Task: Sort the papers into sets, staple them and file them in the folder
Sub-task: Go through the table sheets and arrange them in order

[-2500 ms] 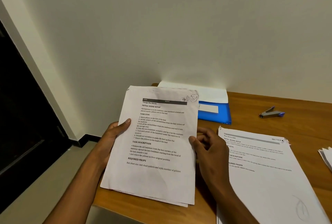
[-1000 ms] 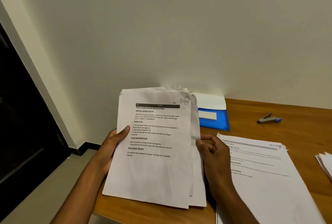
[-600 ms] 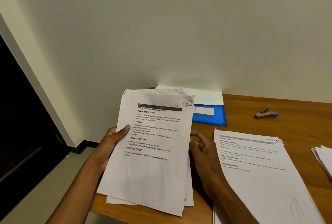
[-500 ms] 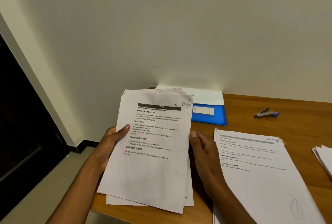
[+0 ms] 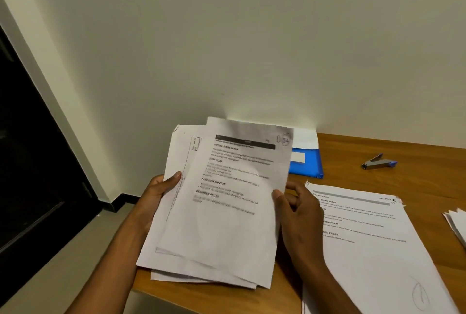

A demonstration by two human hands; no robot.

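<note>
The left hand (image 5: 157, 194) grips the paper stack (image 5: 214, 238) at its 9 o'clock edge; the right hand (image 5: 300, 215) pinches the top sheet (image 5: 234, 200) at 3 o'clock, fingers (image 5: 278, 196) curled round it.

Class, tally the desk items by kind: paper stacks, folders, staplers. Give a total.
Paper stacks: 3 (held stack, stack on the desk, stack at the right edge)
Folders: 1 (blue folder)
Staplers: 1 (stapler)
Total: 5

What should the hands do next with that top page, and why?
Probably the right hand slides the top sheet off and lays it on the pile beside it; that sheet already sits skewed off the stack the left hand holds.
</note>
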